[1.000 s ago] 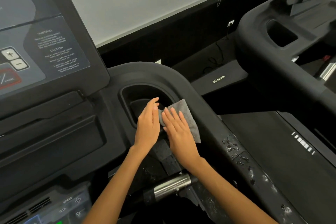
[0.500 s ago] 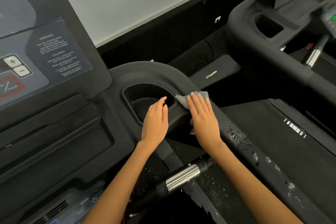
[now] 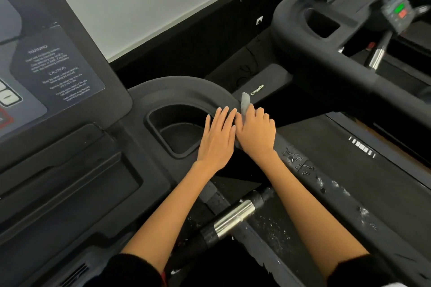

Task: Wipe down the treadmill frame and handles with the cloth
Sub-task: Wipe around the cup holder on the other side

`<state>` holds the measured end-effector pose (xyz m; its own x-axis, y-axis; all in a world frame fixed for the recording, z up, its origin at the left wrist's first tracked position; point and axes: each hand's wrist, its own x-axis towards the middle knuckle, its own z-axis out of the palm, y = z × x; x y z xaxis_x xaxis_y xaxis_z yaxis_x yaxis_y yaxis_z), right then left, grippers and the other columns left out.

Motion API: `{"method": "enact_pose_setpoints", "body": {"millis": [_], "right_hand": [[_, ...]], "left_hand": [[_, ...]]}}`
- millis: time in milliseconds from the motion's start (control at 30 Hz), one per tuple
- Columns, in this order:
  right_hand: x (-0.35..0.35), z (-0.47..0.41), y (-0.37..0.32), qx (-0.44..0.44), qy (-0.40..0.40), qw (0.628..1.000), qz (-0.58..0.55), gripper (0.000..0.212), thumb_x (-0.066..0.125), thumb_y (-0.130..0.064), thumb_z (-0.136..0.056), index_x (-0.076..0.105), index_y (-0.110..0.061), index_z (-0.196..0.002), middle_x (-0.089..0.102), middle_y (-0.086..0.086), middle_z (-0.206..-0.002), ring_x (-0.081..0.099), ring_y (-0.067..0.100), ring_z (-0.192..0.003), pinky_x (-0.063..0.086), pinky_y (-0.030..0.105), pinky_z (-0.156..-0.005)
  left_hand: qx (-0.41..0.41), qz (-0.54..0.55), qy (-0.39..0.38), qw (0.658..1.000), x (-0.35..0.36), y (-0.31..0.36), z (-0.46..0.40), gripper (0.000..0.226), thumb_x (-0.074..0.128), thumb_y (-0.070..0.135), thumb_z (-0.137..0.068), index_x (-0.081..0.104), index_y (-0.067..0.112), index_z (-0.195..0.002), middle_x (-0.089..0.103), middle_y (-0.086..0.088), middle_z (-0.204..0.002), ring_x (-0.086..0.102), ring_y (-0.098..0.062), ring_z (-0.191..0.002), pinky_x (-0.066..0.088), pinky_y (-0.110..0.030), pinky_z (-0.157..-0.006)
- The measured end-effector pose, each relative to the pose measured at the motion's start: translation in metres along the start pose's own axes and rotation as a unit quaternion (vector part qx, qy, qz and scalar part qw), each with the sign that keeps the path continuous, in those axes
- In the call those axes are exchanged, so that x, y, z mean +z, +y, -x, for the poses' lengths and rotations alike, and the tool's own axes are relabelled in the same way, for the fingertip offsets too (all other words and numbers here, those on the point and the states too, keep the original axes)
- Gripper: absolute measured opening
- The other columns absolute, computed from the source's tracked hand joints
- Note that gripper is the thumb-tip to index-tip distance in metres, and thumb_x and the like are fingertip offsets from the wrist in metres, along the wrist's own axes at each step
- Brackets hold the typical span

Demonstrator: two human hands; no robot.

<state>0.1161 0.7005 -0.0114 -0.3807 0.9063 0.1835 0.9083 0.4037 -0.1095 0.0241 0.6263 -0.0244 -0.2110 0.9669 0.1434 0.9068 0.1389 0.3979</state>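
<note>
At the centre of the frame the right hand (image 3: 256, 133) presses the grey cloth (image 3: 245, 103) onto the curved top of the treadmill frame (image 3: 184, 87), just right of the cup holder (image 3: 177, 133). Most of the cloth is hidden under the palm; only a bunched end pokes out past the fingers, towards the upper middle of the frame. The fingers are bent over it, gripping it loosely against the rail rather than closed in a fist. The left hand (image 3: 218, 141) lies flat and open beside it, fingers together, resting on the rim of the cup holder and holding nothing; the two hands touch along their inner edges.

The step in hand looks to be wiping the frame around the corner where the curved top meets the side rail (image 3: 326, 184). That rail, running to the lower right, carries pale droplets or flecks, so it appears not yet wiped. The short handle (image 3: 233, 216) with the metal sleeve at lower centre is speckled too.

The next move likely calls for spreading the cloth flatter under the palm, then drawing it down the rail with steady pressure, and afterwards wrapping it round the handle. The left hand may need to shift out of the way.
</note>
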Motion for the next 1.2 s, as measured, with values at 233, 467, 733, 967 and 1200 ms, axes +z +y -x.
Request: {"method": "enact_pose_setpoints", "body": {"millis": [233, 467, 733, 967, 1200], "right_hand": [[0.002, 0.040, 0.041, -0.095, -0.001, 0.992, 0.089, 0.060, 0.041, -0.042, -0.098, 0.038, 0.000, -0.141, 0.051, 0.026, -0.129, 0.053, 0.038, -0.112, 0.044, 0.046, -0.098], [-0.008, 0.085, 0.078, -0.127, 0.044, 0.978, 0.161, 0.056, 0.042, -0.036, -0.101, 0.035, -0.004, -0.147, 0.045, 0.025, -0.143, 0.045, 0.040, -0.131, 0.032, 0.057, -0.112], [-0.008, 0.076, 0.079, 0.018, 0.076, 0.994, 0.074, 0.051, 0.034, -0.038, -0.101, 0.060, 0.001, -0.117, 0.063, 0.017, -0.093, 0.062, 0.034, -0.080, 0.048, 0.045, -0.075], [-0.009, 0.035, 0.033, 0.104, 0.040, 0.994, 0.012, 0.051, 0.034, -0.044, -0.099, 0.059, -0.004, -0.079, 0.059, 0.015, -0.070, 0.056, 0.033, -0.057, 0.041, 0.038, -0.058], [-0.002, 0.075, 0.064, -0.100, 0.019, 0.989, 0.105, 0.063, 0.045, -0.044, -0.099, 0.032, -0.008, -0.149, 0.044, 0.025, -0.141, 0.046, 0.045, -0.124, 0.036, 0.054, -0.109]], "left_hand": [[0.031, -0.018, -0.001, 0.999, 0.004, -0.005, 0.000, 0.056, 0.009, 0.034, -0.100, 0.020, 0.012, -0.150, 0.024, -0.009, -0.156, 0.016, -0.021, -0.146, 0.012, -0.042, -0.120], [0.039, -0.017, 0.004, 0.999, 0.008, -0.008, 0.001, 0.053, 0.011, 0.031, -0.102, 0.019, 0.011, -0.150, 0.023, -0.008, -0.156, 0.016, -0.021, -0.146, 0.012, -0.040, -0.120], [0.046, -0.044, 0.009, 0.998, 0.010, -0.007, 0.002, 0.054, 0.011, 0.031, -0.101, 0.019, 0.011, -0.150, 0.021, -0.010, -0.156, 0.015, -0.024, -0.146, 0.009, -0.039, -0.120], [0.043, -0.074, 0.013, 0.996, 0.013, -0.003, 0.004, 0.051, 0.020, 0.032, -0.102, 0.022, 0.012, -0.149, 0.023, -0.012, -0.156, 0.017, -0.027, -0.145, 0.018, -0.046, -0.118], [0.047, -0.100, 0.010, 0.994, 0.015, -0.004, 0.003, 0.052, 0.023, 0.034, -0.103, 0.020, 0.013, -0.150, 0.020, -0.013, -0.157, 0.017, -0.027, -0.145, 0.016, -0.045, -0.118]]}}
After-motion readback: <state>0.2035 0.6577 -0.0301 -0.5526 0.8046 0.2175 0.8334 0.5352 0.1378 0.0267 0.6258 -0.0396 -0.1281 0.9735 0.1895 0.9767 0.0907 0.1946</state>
